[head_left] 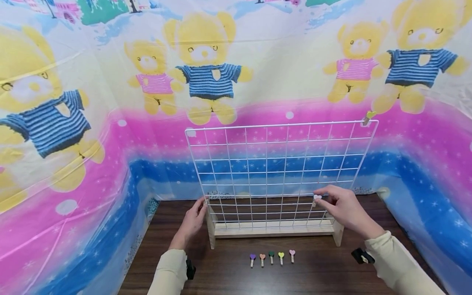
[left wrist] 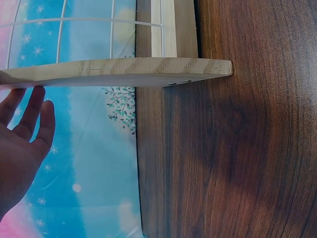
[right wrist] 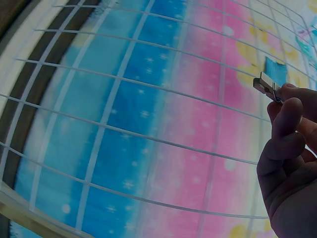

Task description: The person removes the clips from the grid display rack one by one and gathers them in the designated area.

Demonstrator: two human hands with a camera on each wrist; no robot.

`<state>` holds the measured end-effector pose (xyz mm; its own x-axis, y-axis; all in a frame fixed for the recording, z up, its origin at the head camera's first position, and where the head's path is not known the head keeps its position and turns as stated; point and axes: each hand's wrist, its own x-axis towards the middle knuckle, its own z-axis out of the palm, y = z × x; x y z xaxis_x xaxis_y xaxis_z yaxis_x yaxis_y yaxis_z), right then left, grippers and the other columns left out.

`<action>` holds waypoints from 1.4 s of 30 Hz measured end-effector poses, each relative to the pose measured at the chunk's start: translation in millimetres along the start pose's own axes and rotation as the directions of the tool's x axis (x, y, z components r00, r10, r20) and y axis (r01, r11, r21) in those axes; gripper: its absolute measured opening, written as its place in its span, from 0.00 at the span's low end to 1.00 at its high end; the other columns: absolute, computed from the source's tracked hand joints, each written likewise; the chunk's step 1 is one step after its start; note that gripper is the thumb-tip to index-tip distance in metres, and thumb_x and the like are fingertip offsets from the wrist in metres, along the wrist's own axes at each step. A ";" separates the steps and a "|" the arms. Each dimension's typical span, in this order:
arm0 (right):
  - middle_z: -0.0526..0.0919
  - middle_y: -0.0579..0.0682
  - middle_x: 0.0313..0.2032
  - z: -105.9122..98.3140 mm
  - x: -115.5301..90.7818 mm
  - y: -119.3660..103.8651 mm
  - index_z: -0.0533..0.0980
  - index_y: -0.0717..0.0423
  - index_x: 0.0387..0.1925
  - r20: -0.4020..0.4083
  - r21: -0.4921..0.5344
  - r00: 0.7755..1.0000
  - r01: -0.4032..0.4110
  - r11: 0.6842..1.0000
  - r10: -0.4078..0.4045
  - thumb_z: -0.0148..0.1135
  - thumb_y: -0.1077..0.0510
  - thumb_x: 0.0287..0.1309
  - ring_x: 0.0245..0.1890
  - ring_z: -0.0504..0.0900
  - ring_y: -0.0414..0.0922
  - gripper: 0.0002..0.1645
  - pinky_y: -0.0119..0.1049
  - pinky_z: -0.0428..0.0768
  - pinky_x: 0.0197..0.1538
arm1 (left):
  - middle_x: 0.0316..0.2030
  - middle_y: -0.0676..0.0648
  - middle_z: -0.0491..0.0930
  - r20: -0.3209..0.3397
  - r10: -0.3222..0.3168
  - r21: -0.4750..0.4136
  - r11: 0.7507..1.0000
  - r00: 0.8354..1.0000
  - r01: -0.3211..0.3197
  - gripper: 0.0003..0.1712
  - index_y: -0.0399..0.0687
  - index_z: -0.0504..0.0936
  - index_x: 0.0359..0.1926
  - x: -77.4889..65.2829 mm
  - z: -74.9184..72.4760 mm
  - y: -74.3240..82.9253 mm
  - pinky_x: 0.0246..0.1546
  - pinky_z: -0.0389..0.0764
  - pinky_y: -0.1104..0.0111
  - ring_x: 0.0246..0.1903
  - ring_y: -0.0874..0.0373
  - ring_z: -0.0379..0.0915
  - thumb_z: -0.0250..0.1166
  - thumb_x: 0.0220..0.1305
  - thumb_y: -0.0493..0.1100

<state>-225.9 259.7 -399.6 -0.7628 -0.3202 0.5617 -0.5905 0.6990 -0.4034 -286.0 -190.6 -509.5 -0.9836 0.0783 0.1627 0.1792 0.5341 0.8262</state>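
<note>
My right hand [head_left: 343, 207] pinches a small wooden clothespin with a white heart [head_left: 317, 198], held in front of the lower right of the white wire grid [head_left: 276, 164]. In the right wrist view the clothespin [right wrist: 267, 87] points out from between thumb and fingertips, its jaws apart from the wires as far as I can tell. At the other end, my left hand [head_left: 193, 219] touches the outer side of the wooden end support [left wrist: 148, 69] with nearly straight fingers. A clothespin with a yellow-green heart [head_left: 368, 117] is clipped at the grid's top right corner.
On the dark wooden table [head_left: 228, 278], several heart clothespins lie in a row before the stand: purple [head_left: 252, 260], orange [head_left: 262, 259], green [head_left: 271, 257], yellow [head_left: 281, 258] and pink [head_left: 292, 255]. A patterned bear cloth [head_left: 258, 94] hangs behind and around the sides.
</note>
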 end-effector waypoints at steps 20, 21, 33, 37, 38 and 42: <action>0.74 0.35 0.23 62.1 -48.2 25.8 0.82 0.51 0.38 0.184 0.044 0.978 -0.109 0.993 0.099 0.69 0.61 0.53 0.16 0.64 0.30 0.09 0.28 0.66 0.19 | 0.56 0.38 0.73 0.001 -0.007 -0.001 1.000 1.000 0.007 0.22 0.53 0.65 0.67 1.0 0.0 -1.5 0.51 0.71 0.49 0.56 0.45 0.69 0.48 0.75 0.45; 0.75 0.36 0.25 65.5 -50.8 27.6 0.82 0.51 0.38 0.187 0.040 0.978 -0.100 0.994 0.091 0.69 0.61 0.53 0.16 0.64 0.29 0.09 0.28 0.66 0.19 | 0.56 0.38 0.73 0.000 -0.006 0.000 1.000 1.000 0.006 0.22 0.53 0.65 0.67 0.8 0.1 -1.5 0.51 0.71 0.49 0.56 0.45 0.69 0.48 0.75 0.45; 0.84 0.43 0.33 98.7 -75.0 50.1 0.83 0.51 0.35 0.245 0.030 0.968 -0.068 0.997 0.059 0.68 0.63 0.51 0.28 0.76 0.32 0.07 0.32 0.77 0.31 | 0.57 0.36 0.72 0.007 -0.011 -0.001 1.000 1.000 0.011 0.23 0.49 0.64 0.68 1.0 0.7 -2.1 0.52 0.70 0.48 0.57 0.43 0.68 0.47 0.75 0.45; 0.84 0.44 0.32 107.2 -81.9 54.6 0.82 0.52 0.33 0.243 0.038 0.969 -0.060 0.997 0.049 0.69 0.64 0.50 0.33 0.79 0.36 0.07 0.35 0.78 0.35 | 0.57 0.37 0.72 0.007 -0.011 -0.004 1.000 1.000 0.011 0.23 0.50 0.65 0.68 0.9 0.3 -1.4 0.52 0.70 0.48 0.57 0.44 0.69 0.47 0.75 0.44; 0.83 0.43 0.32 108.5 -82.9 55.0 0.82 0.52 0.33 0.249 0.035 0.967 -0.069 0.997 0.058 0.69 0.64 0.50 0.33 0.79 0.35 0.07 0.35 0.78 0.35 | 0.58 0.37 0.72 0.007 -0.011 -0.005 1.000 1.000 0.011 0.23 0.50 0.65 0.67 0.7 0.1 -1.1 0.52 0.70 0.48 0.57 0.44 0.69 0.47 0.75 0.44; 0.82 0.39 0.29 113.6 -87.5 58.4 0.82 0.53 0.33 0.297 0.031 0.950 -0.113 0.993 0.099 0.67 0.62 0.53 0.29 0.76 0.32 0.04 0.33 0.76 0.32 | 0.58 0.37 0.72 0.009 -0.012 -0.010 1.000 1.000 0.012 0.22 0.52 0.65 0.67 0.0 -0.1 -1.0 0.52 0.70 0.48 0.57 0.44 0.68 0.48 0.75 0.44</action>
<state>-223.6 255.9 -554.4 -0.8614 -0.4245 0.2790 -0.5079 0.7108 -0.4865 -286.1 -191.3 -510.3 -0.9858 0.0795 0.1478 0.1675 0.5266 0.8334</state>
